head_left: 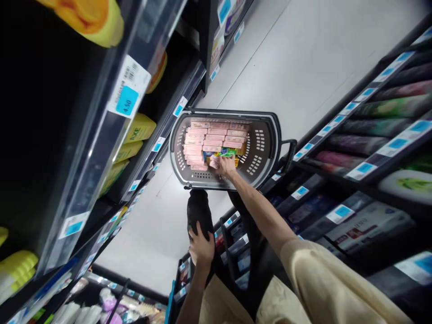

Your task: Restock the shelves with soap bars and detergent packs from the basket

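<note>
On the pale shop floor (303, 58), between two dark shelf units, stands a grey perforated plastic shopping basket (261, 148); inside it lie stacked pink rectangular cartons (211, 137), with a green-and-yellow packet (227, 154) beside them; the right hand (225, 165) reaches into the basket, fingers curled on a pink carton at the near edge of the stack, though how firmly it grips cannot be told; the left hand (200, 246) rests closed over a dark-clothed knee (199, 211); blue price labels (127, 100) line the shelf rails.
</note>
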